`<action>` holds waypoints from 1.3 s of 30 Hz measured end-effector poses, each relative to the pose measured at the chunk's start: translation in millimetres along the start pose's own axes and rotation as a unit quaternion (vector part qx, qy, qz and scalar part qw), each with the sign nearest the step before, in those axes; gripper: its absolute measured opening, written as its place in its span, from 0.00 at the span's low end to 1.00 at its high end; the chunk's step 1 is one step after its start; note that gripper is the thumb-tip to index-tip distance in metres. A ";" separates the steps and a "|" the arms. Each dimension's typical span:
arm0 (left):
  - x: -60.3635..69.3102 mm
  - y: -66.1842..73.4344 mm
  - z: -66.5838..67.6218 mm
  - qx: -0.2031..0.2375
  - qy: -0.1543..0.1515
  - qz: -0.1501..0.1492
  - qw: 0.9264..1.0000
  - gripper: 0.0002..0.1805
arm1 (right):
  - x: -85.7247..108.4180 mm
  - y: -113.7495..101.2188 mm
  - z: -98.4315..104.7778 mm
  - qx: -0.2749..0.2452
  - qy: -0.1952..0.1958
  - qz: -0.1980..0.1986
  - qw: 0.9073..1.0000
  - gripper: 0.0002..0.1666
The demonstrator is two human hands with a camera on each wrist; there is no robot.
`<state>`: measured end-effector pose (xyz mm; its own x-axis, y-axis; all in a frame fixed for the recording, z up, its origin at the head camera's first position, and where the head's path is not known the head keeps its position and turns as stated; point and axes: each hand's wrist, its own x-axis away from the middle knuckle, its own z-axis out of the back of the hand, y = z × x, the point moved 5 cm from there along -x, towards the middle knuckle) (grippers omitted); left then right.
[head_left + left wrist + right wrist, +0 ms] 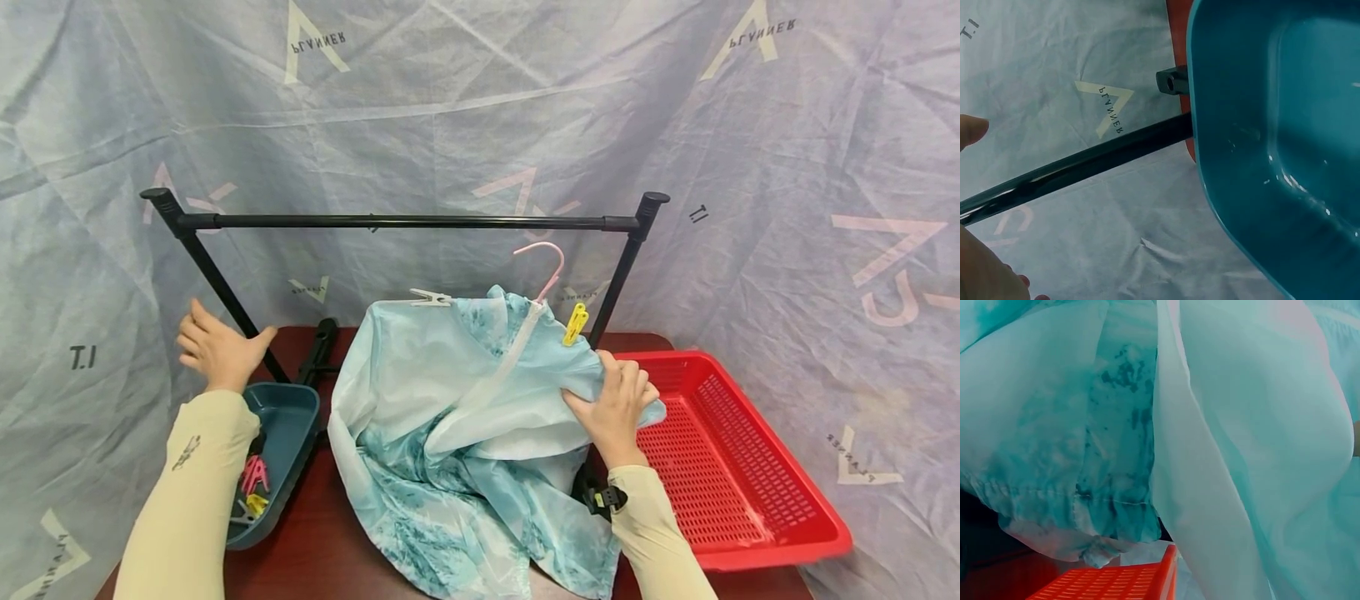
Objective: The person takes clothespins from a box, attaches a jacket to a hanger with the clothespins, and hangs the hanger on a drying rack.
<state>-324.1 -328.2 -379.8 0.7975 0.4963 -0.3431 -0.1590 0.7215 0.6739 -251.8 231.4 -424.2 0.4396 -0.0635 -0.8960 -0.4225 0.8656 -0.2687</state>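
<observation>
A thin light-blue and white jacket (465, 400) with darker teal patches drapes over a hanger, whose pink hook (561, 265) sticks up below the rack's bar. A white clothespin (431, 298) sits on its left shoulder edge, a yellow clothespin (575, 324) on the right one. My right hand (618, 408) grips the cloth below the yellow pin, thumb toward the front. In the right wrist view the jacket (1116, 412) fills most of the picture. My left hand (222, 346) is raised with fingers spread, holding nothing, beside the rack's left post and above a teal tray (296, 400).
A black garment rack (412, 222) spans behind the jacket. Pink, yellow and other clothespins (255, 475) lie in the teal tray at left. At right stands a red perforated basket (757, 533). All are on a dark red table (300, 558) before a grey sheet.
</observation>
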 end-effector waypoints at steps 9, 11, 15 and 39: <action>-6.8 -0.8 -1.4 0.000 -0.018 -0.005 1.000 0.60 | -4.5 2.0 2.3 0.011 0.016 -0.007 1.000 0.42; -8.6 -2.0 -2.1 0.001 -0.023 -0.003 1.000 0.60 | -5.5 3.0 2.7 0.010 0.015 -0.010 1.000 0.42; -12.3 -6.7 -4.4 -0.003 -0.029 0.001 1.000 0.59 | -6.9 4.1 3.9 0.010 0.014 -0.012 1.000 0.42; -22.9 -11.1 -18.1 -0.044 -0.021 0.005 0.999 0.52 | -12.3 5.1 9.3 0.024 0.021 -0.013 0.999 0.44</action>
<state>-351.2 -338.8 -391.3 0.8186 0.4852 -0.3073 -0.2167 0.7565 0.6171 -252.0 241.2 -411.3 0.4166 -0.1061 -0.9029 -0.3721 0.8863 -0.2758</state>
